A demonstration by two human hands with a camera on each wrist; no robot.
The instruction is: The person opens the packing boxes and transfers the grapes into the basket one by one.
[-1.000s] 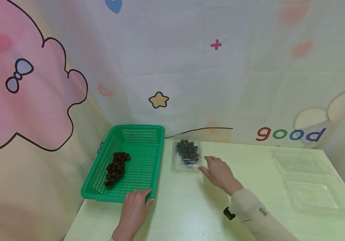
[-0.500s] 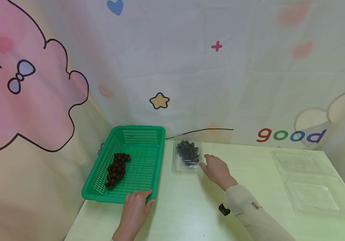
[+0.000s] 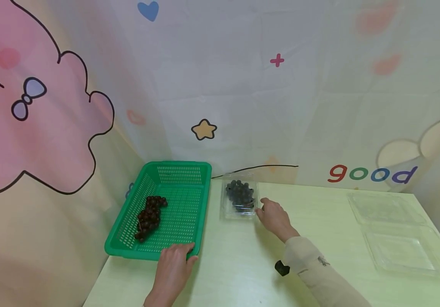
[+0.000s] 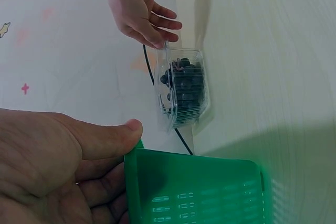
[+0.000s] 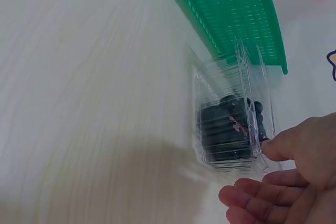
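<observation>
My left hand [image 3: 171, 273] grips the near right corner of a green plastic basket [image 3: 205, 204], thumb along the rim and fingers curled under it. A bunch of dark red grapes [image 3: 150, 218] lies in the basket's left part. Right of the basket stands a lidded clear plastic clamshell box [image 3: 225, 209] with dark grapes [image 3: 240, 195] inside. My right hand [image 3: 277, 219] is at the box's near right side, its thumb [image 5: 283, 145] right at the lid's edge. In the right wrist view its other fingers [image 5: 257, 198] are loosely bent beside the box, not wrapped round it.
An unfolded clear plastic clamshell box [image 3: 402, 247] lies at the right side of the pale table [image 3: 235, 273]. A printed curtain [image 3: 243, 106] hangs along the table's back edge and both sides.
My right hand has moved slightly left, closer to the box's near right corner. The left hand stays on the basket rim. The head view has tilted up a little.
</observation>
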